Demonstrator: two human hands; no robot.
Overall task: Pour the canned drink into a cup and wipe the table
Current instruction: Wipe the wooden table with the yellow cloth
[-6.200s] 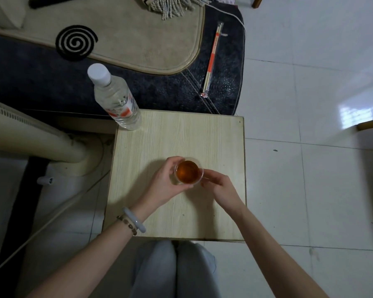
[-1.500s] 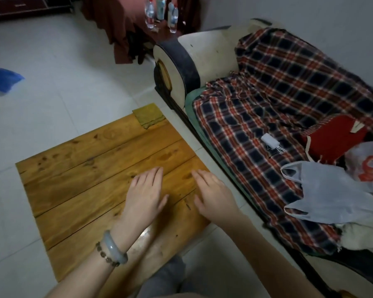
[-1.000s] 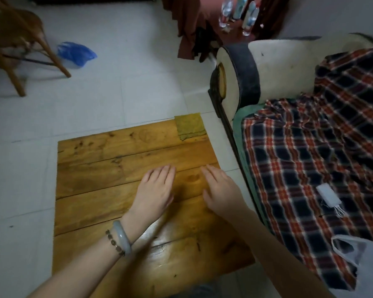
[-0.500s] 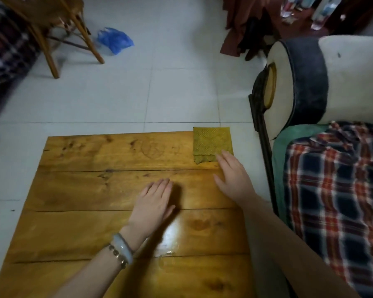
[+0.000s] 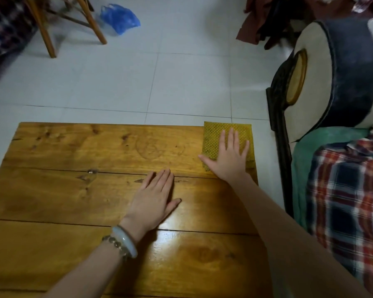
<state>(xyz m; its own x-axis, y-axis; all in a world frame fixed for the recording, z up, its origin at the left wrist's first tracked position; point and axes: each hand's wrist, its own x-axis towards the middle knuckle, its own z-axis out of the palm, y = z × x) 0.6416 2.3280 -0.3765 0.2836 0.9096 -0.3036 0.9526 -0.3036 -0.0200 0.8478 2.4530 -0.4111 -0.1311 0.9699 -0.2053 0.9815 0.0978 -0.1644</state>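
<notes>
Since half a second ago the right hand [image 5: 226,162] has slid forward from the near edge of the cloth [image 5: 213,136] to lie on top of it, and the view has dipped, so the desk now fills more of the picture.

Pale tiled floor [image 5: 138,78] takes up the far half, from 9 to 1 o'clock. The plank-topped wooden desk [image 5: 73,190] spreads across the near half, glossy where light strikes it at 6 o'clock. A sofa [image 5: 342,72] with a dark-banded round arm stands at 2 o'clock, just beside the desk's right edge with a narrow strip of floor between. A plaid blanket [image 5: 342,201] over a green cover [image 5: 304,160] lies on its seat at 4 o'clock. Wooden chair [image 5: 41,29] legs stand at 11 o'clock, with a blue bag [image 5: 121,18] on the floor near them. Dark red fabric [image 5: 252,24] hangs at 1 o'clock.

The yellow-green cloth sits folded in the desk's far right corner at 1 o'clock. The right hand rests flat on it, fingers straight and spread, thumb out on bare wood, hiding the cloth's middle and near part. The left hand [image 5: 154,203] lies flat on bare wood near the desk's centre, fingers straight and together, holding nothing, apart from the cloth. Two bracelets [image 5: 123,241] circle its wrist.
</notes>
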